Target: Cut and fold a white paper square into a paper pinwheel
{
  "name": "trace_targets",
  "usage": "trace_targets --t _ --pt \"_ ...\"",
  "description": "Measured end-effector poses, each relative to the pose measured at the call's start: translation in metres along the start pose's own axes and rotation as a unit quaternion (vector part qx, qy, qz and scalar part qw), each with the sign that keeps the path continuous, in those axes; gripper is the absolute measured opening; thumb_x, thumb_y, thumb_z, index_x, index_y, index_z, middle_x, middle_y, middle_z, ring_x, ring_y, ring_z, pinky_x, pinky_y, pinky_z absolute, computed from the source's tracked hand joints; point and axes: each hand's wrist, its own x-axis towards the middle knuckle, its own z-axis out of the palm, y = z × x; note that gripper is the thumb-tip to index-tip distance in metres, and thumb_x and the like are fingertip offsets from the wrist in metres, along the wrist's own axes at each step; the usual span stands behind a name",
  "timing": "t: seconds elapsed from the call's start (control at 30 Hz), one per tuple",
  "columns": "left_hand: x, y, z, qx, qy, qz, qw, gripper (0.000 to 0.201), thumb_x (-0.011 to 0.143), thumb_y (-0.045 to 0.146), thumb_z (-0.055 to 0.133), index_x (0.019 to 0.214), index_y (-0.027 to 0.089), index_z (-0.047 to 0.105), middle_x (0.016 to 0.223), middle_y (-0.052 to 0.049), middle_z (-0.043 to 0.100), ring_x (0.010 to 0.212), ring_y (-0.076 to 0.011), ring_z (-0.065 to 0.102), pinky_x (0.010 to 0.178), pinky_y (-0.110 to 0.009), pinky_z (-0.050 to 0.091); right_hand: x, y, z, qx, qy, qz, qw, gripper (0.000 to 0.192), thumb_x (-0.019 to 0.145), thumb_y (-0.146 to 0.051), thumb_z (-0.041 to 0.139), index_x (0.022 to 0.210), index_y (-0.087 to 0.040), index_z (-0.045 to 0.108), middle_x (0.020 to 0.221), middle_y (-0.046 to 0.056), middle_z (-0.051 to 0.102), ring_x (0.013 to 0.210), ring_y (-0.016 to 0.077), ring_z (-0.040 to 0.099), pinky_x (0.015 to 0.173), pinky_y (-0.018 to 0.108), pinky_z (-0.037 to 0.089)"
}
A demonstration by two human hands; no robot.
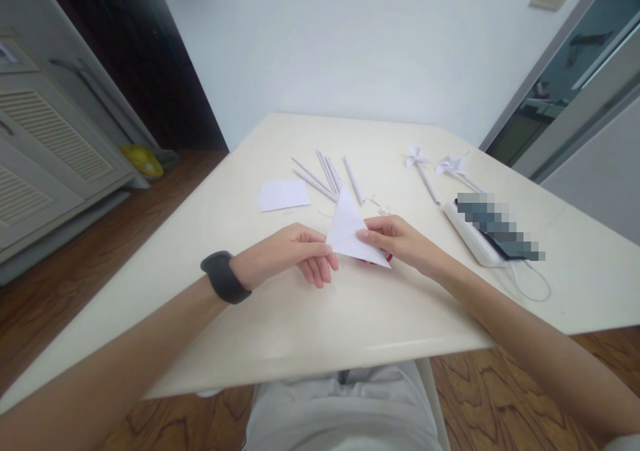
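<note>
A white sheet folded into a triangle [350, 232] is held just above the cream table [300, 317], its tip pointing away from me. My left hand [295, 254], with a black band on the wrist, pinches the triangle's left corner. My right hand [400, 241] grips the triangle's right side, thumb on top. Something small and red shows under my right hand; I cannot tell what it is.
Several rolled white paper sticks [325, 174] and a flat white paper piece [283, 194] lie beyond my hands. Two paper pinwheels [417, 159] [453, 165] lie at the back right. A white power strip [475, 241] with a phone and cable lies on the right.
</note>
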Motion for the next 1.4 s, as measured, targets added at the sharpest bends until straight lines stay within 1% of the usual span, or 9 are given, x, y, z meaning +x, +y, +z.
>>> trace_targets --t 0.17,0.37,0.5,0.7,0.8,1.0,1.13,1.3,1.4 --pt "-0.0001 0.0001 -0.0037 -0.006 0.014 0.005 1.0 0.028 0.082 0.034 0.05 0.077 0.013 0.068 0.067 -0.007 0.069 0.059 -0.0158 0.064 0.058 -0.026 0.05 0.0014 0.0029 -0.0007 -0.008 0.042 -0.015 0.999 0.031 0.088 -0.039 0.046 0.069 -0.015 0.051 0.057 -0.004 0.037 0.049 0.0076 0.03 0.046 0.023 0.021" --pt "0.0004 -0.0028 -0.006 -0.011 0.046 0.019 0.999 0.03 0.082 0.036 0.05 0.081 0.013 0.068 0.071 -0.008 0.069 0.062 -0.016 0.064 0.061 -0.027 0.05 -0.0008 0.0007 -0.0025 0.0 0.032 -0.008 0.999 0.027 0.087 -0.034 0.048 0.066 -0.018 0.047 0.05 -0.005 0.042 0.048 0.0087 0.032 0.048 0.023 0.023" --pt "-0.0013 0.0008 -0.0046 0.003 0.038 0.035 0.999 0.023 0.08 0.032 0.052 0.086 0.015 0.067 0.088 -0.009 0.07 0.077 -0.0197 0.066 0.064 -0.028 0.05 -0.0006 0.0026 -0.0033 -0.012 0.061 -0.014 0.998 0.033 0.087 -0.035 0.048 0.06 -0.018 0.042 0.046 -0.006 0.038 0.046 0.0088 0.029 0.047 0.023 0.022" --pt "-0.0032 0.0035 -0.0077 -0.06 0.081 0.094 0.99 0.031 0.08 0.029 0.054 0.108 0.018 0.061 0.109 -0.009 0.064 0.093 -0.0221 0.061 0.067 -0.029 0.051 -0.0012 0.0029 -0.0028 0.014 0.035 -0.02 0.999 0.033 0.088 -0.036 0.048 0.06 -0.018 0.043 0.048 -0.005 0.038 0.048 0.0087 0.03 0.048 0.023 0.022" --pt "-0.0015 0.0015 -0.0076 -0.08 0.09 0.1 0.988 0.029 0.081 0.032 0.053 0.105 0.017 0.062 0.103 -0.009 0.065 0.088 -0.0207 0.06 0.067 -0.03 0.051 -0.0018 0.0024 -0.0005 0.032 0.006 -0.012 0.999 0.029 0.088 -0.036 0.048 0.065 -0.017 0.048 0.049 -0.005 0.04 0.047 0.0085 0.031 0.047 0.023 0.023" --pt "0.0013 -0.0046 -0.0059 -0.03 0.11 0.082 0.99 0.021 0.08 0.034 0.057 0.084 0.015 0.067 0.08 -0.005 0.067 0.073 -0.0156 0.062 0.067 -0.025 0.049 -0.0034 -0.0017 0.0023 0.034 -0.027 0.015 0.999 0.032 0.088 -0.042 0.045 0.072 -0.016 0.055 0.054 -0.002 0.053 0.05 0.0094 0.042 0.049 0.022 0.029" --pt "0.0004 -0.0046 -0.0078 -0.036 0.151 0.085 0.984 0.021 0.08 0.036 0.057 0.081 0.016 0.066 0.082 -0.004 0.067 0.075 -0.0156 0.062 0.071 -0.025 0.049 -0.0033 -0.0033 0.0012 0.033 -0.016 0.011 0.999 0.032 0.088 -0.04 0.046 0.07 -0.015 0.056 0.061 0.001 0.057 0.055 0.0094 0.049 0.051 0.021 0.034" --pt "0.0013 -0.0053 -0.0086 -0.075 0.185 0.09 0.976 0.018 0.076 0.034 0.062 0.077 0.016 0.061 0.082 -0.002 0.065 0.072 -0.0157 0.064 0.072 -0.027 0.05 -0.002 -0.002 0.0002 0.053 -0.007 0.007 0.999 0.017 0.085 -0.03 0.051 0.081 -0.015 0.059 0.06 -0.001 0.057 0.053 0.0087 0.047 0.05 0.02 0.034" --pt "0.0025 -0.0063 -0.0084 -0.087 0.196 0.095 0.972 0.021 0.075 0.035 0.063 0.083 0.016 0.059 0.082 -0.002 0.065 0.069 -0.0159 0.064 0.07 -0.028 0.05 -0.0021 -0.0008 0.0006 0.056 -0.008 -0.008 0.998 0.014 0.085 -0.025 0.049 0.093 -0.016 0.055 0.066 0.001 0.062 0.056 0.0103 0.05 0.055 0.022 0.039"
